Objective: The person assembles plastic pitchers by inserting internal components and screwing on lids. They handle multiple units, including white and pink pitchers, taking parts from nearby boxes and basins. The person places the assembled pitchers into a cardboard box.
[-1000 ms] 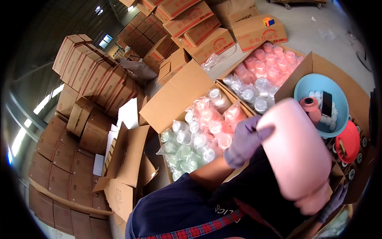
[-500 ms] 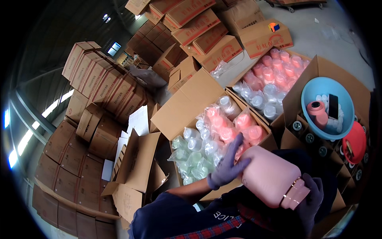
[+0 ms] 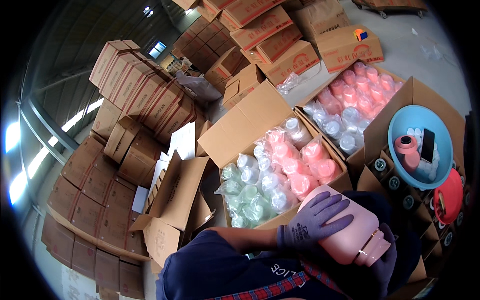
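A pink plastic bottle [image 3: 345,227] lies tilted in a seated worker's lap, its gold-ringed neck [image 3: 370,245] pointing lower right. The gloved left hand [image 3: 312,222] lies spread over the bottle's upper side, fingers splayed; the gloved right hand [image 3: 382,260] wraps around the neck end from below. Just beyond, an open cardboard carton [image 3: 250,125] holds bagged pink, clear and green bottles. To the right, a blue basin [image 3: 400,125] sits on a divided carton, with stacked cartons [image 3: 145,95] behind.

pink bottle [image 3: 345,230] lowered to lap | left hand [image 3: 312,222] now flat on top
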`<state>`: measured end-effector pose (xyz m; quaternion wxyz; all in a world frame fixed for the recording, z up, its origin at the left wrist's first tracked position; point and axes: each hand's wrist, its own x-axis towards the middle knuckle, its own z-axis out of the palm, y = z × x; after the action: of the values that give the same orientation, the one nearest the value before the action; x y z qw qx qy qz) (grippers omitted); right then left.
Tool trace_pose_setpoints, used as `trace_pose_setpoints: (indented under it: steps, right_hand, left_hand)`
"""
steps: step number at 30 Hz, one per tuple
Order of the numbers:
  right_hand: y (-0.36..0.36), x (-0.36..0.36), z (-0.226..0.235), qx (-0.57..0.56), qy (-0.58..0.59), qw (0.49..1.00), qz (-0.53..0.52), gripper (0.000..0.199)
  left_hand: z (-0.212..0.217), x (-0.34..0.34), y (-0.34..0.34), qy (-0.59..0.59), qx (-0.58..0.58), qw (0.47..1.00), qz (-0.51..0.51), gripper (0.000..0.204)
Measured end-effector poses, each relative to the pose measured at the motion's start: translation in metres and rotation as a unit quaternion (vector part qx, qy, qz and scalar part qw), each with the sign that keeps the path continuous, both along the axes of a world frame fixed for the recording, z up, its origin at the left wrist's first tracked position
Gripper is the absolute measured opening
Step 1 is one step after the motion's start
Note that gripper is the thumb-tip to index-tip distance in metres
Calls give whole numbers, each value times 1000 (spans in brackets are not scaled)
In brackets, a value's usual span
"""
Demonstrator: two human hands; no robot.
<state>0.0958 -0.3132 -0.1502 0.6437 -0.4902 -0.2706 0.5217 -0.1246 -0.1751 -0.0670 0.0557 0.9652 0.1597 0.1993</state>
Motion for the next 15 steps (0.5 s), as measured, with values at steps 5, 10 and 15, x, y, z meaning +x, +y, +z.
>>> trace_pose_setpoints:
  steps: [5,10,15]
  right_hand:
    - [-14,4,-14,12,-102,995,-15,57]
    - [-18,1,1,22,-242,965,-95,39]
    - [-8,-11,18,31,-130,987,-88,19]
  left_hand:
    - [-2,-1,-3,10,30,999,-21,83]
    - [10,4,20,-4,-70,995,-69,98]
    - [0,-5,64,39,-250,956,-151,101]
